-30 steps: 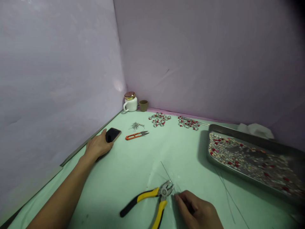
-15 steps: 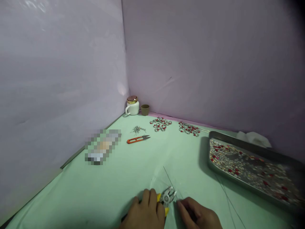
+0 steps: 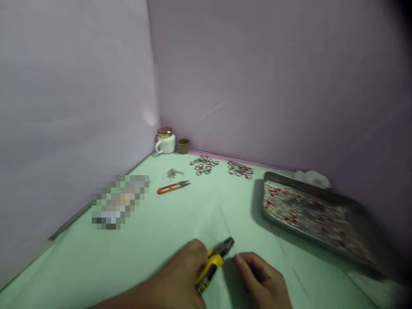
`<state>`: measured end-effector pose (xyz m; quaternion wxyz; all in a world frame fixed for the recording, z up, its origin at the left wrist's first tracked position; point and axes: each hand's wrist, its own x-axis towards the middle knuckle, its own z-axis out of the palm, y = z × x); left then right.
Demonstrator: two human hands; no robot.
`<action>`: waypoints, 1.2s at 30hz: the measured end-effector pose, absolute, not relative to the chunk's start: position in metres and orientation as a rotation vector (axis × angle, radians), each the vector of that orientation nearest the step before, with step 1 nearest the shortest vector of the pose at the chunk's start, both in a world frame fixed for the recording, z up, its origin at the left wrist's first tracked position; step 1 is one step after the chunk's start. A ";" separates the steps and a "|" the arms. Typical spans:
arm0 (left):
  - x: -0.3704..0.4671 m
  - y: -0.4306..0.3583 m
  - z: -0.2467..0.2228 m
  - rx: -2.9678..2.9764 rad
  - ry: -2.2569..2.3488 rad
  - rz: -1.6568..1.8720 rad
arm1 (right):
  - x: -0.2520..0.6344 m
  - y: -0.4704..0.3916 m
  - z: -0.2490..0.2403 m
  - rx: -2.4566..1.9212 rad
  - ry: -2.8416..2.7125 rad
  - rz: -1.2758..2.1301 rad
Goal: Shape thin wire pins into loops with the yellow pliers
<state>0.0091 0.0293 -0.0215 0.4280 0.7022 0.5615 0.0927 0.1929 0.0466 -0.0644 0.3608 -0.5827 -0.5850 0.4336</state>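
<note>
My left hand (image 3: 185,274) is closed around the yellow handles of the pliers (image 3: 215,259), whose grey nose points up and away toward my right hand (image 3: 260,279). That one is loosely curled just beside the plier tip, fingertips pinched together; whether they grip a wire I cannot tell, the picture is too blurred. Beyond my right hand, well apart, a metal tray (image 3: 322,199) of red and silver beads rests on the green tabletop (image 3: 154,240). Far ahead of my left hand lie orange snips (image 3: 172,187), a pile of pins (image 3: 174,173), two bead clusters (image 3: 204,165), a white mug (image 3: 165,140) and a small brown cup (image 3: 183,146).
</note>
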 end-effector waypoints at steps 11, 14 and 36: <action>-0.011 0.036 -0.012 1.505 1.103 0.173 | 0.192 0.053 -0.053 -1.339 -1.064 1.483; -0.008 0.032 -0.015 1.551 1.140 0.193 | 0.192 0.053 -0.054 -1.285 -1.027 1.511; -0.006 0.034 -0.013 1.501 1.100 0.280 | 0.192 0.052 -0.051 -1.281 -1.093 1.471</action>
